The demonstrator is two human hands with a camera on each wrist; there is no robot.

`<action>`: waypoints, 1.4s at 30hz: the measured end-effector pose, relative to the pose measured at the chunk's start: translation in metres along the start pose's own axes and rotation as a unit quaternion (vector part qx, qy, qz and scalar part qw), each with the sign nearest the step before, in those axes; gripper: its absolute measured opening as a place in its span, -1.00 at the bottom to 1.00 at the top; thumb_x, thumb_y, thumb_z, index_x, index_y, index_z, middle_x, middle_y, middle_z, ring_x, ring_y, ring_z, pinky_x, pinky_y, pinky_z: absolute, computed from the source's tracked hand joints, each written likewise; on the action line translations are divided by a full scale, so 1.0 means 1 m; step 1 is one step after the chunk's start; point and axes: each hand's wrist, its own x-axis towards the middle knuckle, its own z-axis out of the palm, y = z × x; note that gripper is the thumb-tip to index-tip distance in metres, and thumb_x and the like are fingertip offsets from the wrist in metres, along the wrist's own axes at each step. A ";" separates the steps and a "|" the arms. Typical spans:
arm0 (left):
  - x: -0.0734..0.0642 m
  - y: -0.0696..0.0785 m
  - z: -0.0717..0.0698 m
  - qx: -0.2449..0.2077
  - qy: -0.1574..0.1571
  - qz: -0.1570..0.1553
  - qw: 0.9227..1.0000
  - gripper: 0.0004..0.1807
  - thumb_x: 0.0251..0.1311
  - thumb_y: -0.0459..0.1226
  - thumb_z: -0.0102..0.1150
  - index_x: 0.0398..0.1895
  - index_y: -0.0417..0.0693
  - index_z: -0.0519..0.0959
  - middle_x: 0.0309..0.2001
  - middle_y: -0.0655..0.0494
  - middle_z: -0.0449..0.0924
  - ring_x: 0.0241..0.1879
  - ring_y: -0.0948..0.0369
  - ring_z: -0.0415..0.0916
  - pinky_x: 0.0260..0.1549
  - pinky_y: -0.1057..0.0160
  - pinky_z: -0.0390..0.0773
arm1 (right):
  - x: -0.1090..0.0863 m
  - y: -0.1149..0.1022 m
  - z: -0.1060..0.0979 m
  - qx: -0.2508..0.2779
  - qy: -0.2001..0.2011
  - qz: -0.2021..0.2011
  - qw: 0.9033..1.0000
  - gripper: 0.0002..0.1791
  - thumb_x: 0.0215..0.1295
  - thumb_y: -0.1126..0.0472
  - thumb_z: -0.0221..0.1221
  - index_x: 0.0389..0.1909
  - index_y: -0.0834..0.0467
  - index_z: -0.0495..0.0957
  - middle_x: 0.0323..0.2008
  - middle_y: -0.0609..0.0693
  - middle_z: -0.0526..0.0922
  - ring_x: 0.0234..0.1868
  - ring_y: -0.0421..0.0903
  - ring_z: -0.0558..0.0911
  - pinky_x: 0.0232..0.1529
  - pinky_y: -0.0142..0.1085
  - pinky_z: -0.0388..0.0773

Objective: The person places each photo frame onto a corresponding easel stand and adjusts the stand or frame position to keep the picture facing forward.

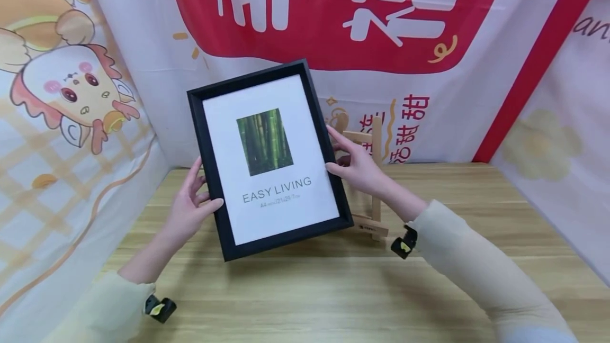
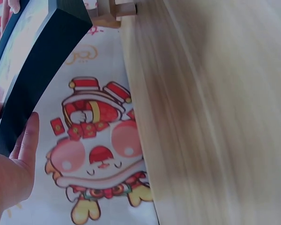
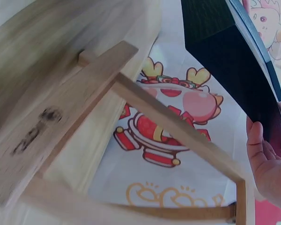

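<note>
A black picture frame (image 1: 281, 232) with a white sheet reading "EASY LIVING" and a bamboo picture is held tilted above the table. My left hand (image 1: 190, 205) grips its left side, thumb on the front edge and fingers behind. On the opposite side my right hand (image 1: 355, 165) grips the frame higher up, thumb in front. Behind the frame's right side stands a small wooden easel (image 1: 376, 195), partly hidden by it. The easel's ledge (image 3: 61, 122) and slats show large in the right wrist view. In the left wrist view the frame's black edge (image 2: 42, 61) lies between thumb and fingers.
A wood-grain table (image 1: 305, 300) lies beneath. Behind it hangs a white cloth with a red panel (image 1: 324, 41) and large white characters. Cartoon-printed cloth (image 1: 71, 94) covers the left side, and another printed cloth (image 1: 548, 147) hangs at right.
</note>
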 end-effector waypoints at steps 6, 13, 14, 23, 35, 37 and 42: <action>0.017 0.003 0.017 -0.001 -0.021 0.028 0.999 0.03 0.21 -0.58 0.13 0.57 0.20 -0.20 0.35 -0.31 0.19 -0.04 0.20 0.54 -0.15 0.32 0.61 | -0.017 0.004 -0.019 0.007 0.023 -0.007 1.000 -0.13 0.29 0.42 0.18 0.53 -0.06 0.02 0.13 0.24 0.51 -0.06 0.09 0.63 -0.10 -0.15 0.62; 0.041 0.009 0.037 -0.008 -0.048 0.034 0.998 0.03 0.22 -0.57 0.11 0.56 0.29 -0.20 0.37 -0.23 0.17 0.12 -0.19 0.41 -0.10 0.25 0.60 | -0.035 0.013 -0.038 0.006 0.062 0.002 0.998 -0.13 0.31 0.41 0.18 0.52 -0.14 0.03 0.11 0.23 0.51 -0.11 0.08 0.65 -0.11 -0.27 0.63; 0.045 0.009 0.040 -0.007 -0.050 0.039 0.998 0.03 0.21 -0.58 0.11 0.57 0.28 -0.19 0.36 -0.23 0.18 0.13 -0.18 0.41 -0.09 0.25 0.60 | -0.037 0.014 -0.040 0.005 0.070 0.000 0.998 -0.13 0.31 0.42 0.19 0.52 -0.13 0.04 0.11 0.24 0.51 -0.11 0.09 0.65 -0.10 -0.28 0.63; 0.075 0.011 0.066 0.005 -0.068 0.093 0.993 0.05 0.18 -0.58 0.15 0.56 0.31 -0.14 0.32 -0.16 0.29 0.15 -0.10 0.41 0.04 0.03 0.54 | -0.058 0.022 -0.056 -0.011 0.131 -0.012 0.991 -0.11 0.27 0.45 0.21 0.53 -0.04 0.03 0.08 0.29 0.51 -0.18 -0.02 0.63 -0.19 -0.53 0.57; 0.102 0.047 0.093 0.031 -0.101 0.097 0.990 -0.01 0.20 -0.60 0.08 0.57 0.08 -0.16 0.44 -0.17 0.10 0.26 -0.16 0.30 0.08 -0.12 0.48 | -0.075 0.033 -0.070 -0.006 0.194 -0.029 0.981 -0.11 0.27 0.48 0.18 0.52 -0.09 0.04 0.07 0.25 0.48 -0.26 -0.29 0.62 -0.17 -0.55 0.55; 0.103 0.053 0.097 0.028 -0.102 0.109 0.988 -0.03 0.20 -0.61 0.06 0.57 0.04 -0.16 0.42 -0.21 0.14 0.22 -0.16 0.34 0.06 -0.10 0.50 | -0.076 0.035 -0.071 -0.008 0.205 -0.033 0.978 -0.09 0.27 0.49 0.18 0.52 -0.11 0.03 0.08 0.24 0.48 -0.26 -0.29 0.62 -0.16 -0.55 0.55; 0.110 0.054 0.107 0.016 -0.101 0.134 0.986 -0.04 0.19 -0.64 0.04 0.57 -0.01 -0.15 0.44 -0.18 0.09 0.30 -0.11 0.24 0.13 -0.08 0.45 | -0.082 0.041 -0.070 -0.018 0.228 -0.037 0.973 -0.06 0.25 0.52 0.18 0.52 -0.14 0.03 0.11 0.22 0.49 -0.29 -0.25 0.61 -0.20 -0.56 0.55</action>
